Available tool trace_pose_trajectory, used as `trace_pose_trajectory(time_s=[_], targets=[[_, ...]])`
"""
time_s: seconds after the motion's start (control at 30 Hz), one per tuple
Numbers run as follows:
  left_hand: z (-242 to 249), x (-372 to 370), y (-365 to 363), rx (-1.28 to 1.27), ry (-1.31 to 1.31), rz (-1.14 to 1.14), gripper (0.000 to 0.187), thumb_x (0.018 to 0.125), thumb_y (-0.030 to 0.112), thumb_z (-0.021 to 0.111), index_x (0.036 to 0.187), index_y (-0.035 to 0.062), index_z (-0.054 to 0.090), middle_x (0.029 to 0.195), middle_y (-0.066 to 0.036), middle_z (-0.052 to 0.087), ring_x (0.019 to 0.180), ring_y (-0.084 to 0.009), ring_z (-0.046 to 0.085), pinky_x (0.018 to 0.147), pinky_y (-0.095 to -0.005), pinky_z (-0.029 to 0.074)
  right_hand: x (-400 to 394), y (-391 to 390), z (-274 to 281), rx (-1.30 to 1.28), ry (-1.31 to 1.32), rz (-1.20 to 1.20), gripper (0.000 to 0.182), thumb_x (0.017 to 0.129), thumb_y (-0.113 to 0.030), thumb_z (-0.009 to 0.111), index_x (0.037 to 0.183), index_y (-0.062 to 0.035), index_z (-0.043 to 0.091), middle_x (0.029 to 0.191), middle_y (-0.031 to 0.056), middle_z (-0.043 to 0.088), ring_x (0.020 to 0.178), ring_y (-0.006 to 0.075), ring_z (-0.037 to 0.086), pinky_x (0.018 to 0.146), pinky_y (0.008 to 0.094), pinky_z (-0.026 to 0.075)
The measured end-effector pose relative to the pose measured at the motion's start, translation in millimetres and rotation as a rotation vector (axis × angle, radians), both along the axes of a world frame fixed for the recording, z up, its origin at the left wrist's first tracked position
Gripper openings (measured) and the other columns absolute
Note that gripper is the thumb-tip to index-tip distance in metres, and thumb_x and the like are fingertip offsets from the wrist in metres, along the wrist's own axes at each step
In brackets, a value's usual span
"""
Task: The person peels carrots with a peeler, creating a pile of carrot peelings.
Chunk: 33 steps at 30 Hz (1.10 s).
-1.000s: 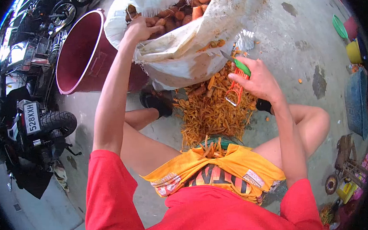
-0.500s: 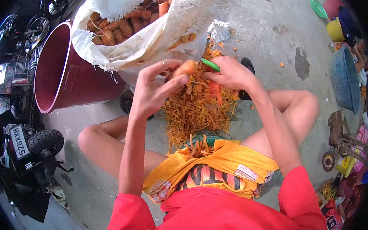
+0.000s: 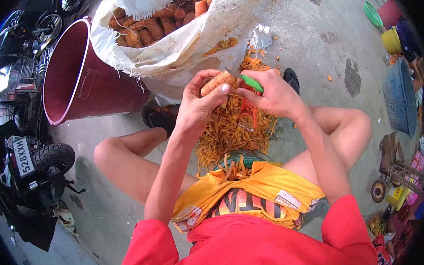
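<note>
My left hand is closed around a stubby orange carrot, its thumb along the near side. The right hand grips a green-handled knife, whose short blade lies at the carrot's far right end. A red peeler with a metal loop hangs beneath the right hand, apparently held by the same fingers. Below both hands lies a heap of orange peelings on the floor between my legs.
Beyond my hands, a torn white sack holds many carrots. A large maroon bin stands to its left, near parked motorcycles. At the right are a blue-grey tub, a yellow bucket and another person's arm.
The carrot has tilted up to the right, and the knife's handle has turned to slope downward. The red peeler shows more clearly below my right hand. The whole view has shifted slightly.
</note>
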<state>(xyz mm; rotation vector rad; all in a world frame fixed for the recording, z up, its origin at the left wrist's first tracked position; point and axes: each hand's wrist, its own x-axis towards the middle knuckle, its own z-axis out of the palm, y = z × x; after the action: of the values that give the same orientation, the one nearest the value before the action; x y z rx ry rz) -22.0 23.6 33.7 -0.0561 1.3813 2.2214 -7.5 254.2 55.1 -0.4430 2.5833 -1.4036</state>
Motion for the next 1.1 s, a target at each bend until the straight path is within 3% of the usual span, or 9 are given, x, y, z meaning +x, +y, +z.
trace_pose_trajectory(time_s=[0.2,0.5,0.8,0.9,0.97,1.0,1.03,1.07,1.1], targets=[[-3,9,12,-0.104,0.100,0.151,0.028,0.093,0.007,0.078,0.112,0.0108,0.058,0.105,0.001,0.068,0.088,-0.0073,0.065,0.077,-0.0223,0.056,7,-14,1,0.004,0.067,0.001,0.024,0.086,-0.012,0.072,0.107,-0.0021,0.067,0.086,0.0262,0.068,0.086,0.0450,0.068,0.073,0.0502,0.055],[-6,13,12,-0.174,0.336,0.309,0.033,0.082,0.008,0.088,0.100,0.0060,0.060,0.095,0.000,0.069,0.087,-0.0062,0.064,0.078,-0.0240,0.053,11,-21,2,-0.027,0.142,-0.009,0.025,0.083,-0.008,0.069,0.107,-0.0038,0.067,0.085,0.0258,0.068,0.086,0.0457,0.068,0.074,0.0519,0.054],[2,15,2,-0.279,0.399,0.266,0.036,0.075,0.012,0.094,0.092,0.0047,0.063,0.091,-0.001,0.070,0.085,-0.0075,0.065,0.079,-0.0245,0.054,9,-18,0,0.051,0.096,0.014,0.019,0.085,-0.010,0.067,0.102,-0.0013,0.067,0.084,0.0265,0.068,0.084,0.0455,0.068,0.073,0.0518,0.054],[5,14,-9,-0.065,0.455,0.191,0.038,0.072,0.016,0.097,0.089,0.0043,0.065,0.091,-0.002,0.071,0.086,-0.0090,0.066,0.080,-0.0260,0.054,-23,22,-82,0.340,-0.153,-0.098,0.021,0.091,-0.019,0.069,0.100,-0.0004,0.069,0.087,0.0268,0.069,0.082,0.0390,0.071,0.071,0.0485,0.052],[3,9,-7,0.001,0.563,0.154,0.041,0.075,0.020,0.095,0.099,0.0035,0.066,0.093,-0.003,0.072,0.088,-0.0103,0.067,0.081,-0.0269,0.054,-36,47,-104,0.417,-0.189,-0.176,0.028,0.094,-0.026,0.067,0.100,0.0008,0.071,0.087,0.0243,0.071,0.080,0.0353,0.071,0.073,0.0467,0.053],[4,10,-7,-0.003,0.499,0.132,0.043,0.079,0.021,0.093,0.107,0.0032,0.066,0.096,-0.004,0.072,0.089,-0.0105,0.067,0.083,-0.0268,0.054,-34,46,-67,0.311,-0.264,-0.182,0.029,0.095,-0.026,0.068,0.102,0.0023,0.071,0.084,0.0199,0.072,0.076,0.0299,0.069,0.074,0.0417,0.054],[6,10,-7,-0.002,0.441,0.121,0.046,0.082,0.021,0.090,0.116,0.0029,0.065,0.098,-0.004,0.072,0.090,-0.0107,0.067,0.084,-0.0266,0.053,-33,46,-57,0.320,-0.262,-0.165,0.029,0.095,-0.026,0.068,0.102,0.0023,0.071,0.084,0.0199,0.072,0.076,0.0299,0.069,0.074,0.0417,0.054],[10,9,-13,-0.059,0.364,-0.021,0.056,0.090,0.020,0.083,0.138,0.0045,0.059,0.107,-0.006,0.072,0.094,-0.0114,0.067,0.087,-0.0273,0.053,-32,48,-50,0.232,-0.164,-0.194,0.034,0.094,-0.032,0.070,0.101,0.0017,0.070,0.084,0.0209,0.071,0.078,0.0316,0.070,0.075,0.0424,0.054],[18,8,-9,-0.056,0.366,-0.015,0.056,0.090,0.020,0.083,0.138,0.0045,0.059,0.107,-0.006,0.072,0.094,-0.0114,0.067,0.087,-0.0273,0.053,-30,49,-39,0.140,-0.069,-0.229,0.040,0.094,-0.038,0.072,0.100,0.0011,0.070,0.085,0.0218,0.071,0.079,0.0334,0.071,0.076,0.0431,0.054]])
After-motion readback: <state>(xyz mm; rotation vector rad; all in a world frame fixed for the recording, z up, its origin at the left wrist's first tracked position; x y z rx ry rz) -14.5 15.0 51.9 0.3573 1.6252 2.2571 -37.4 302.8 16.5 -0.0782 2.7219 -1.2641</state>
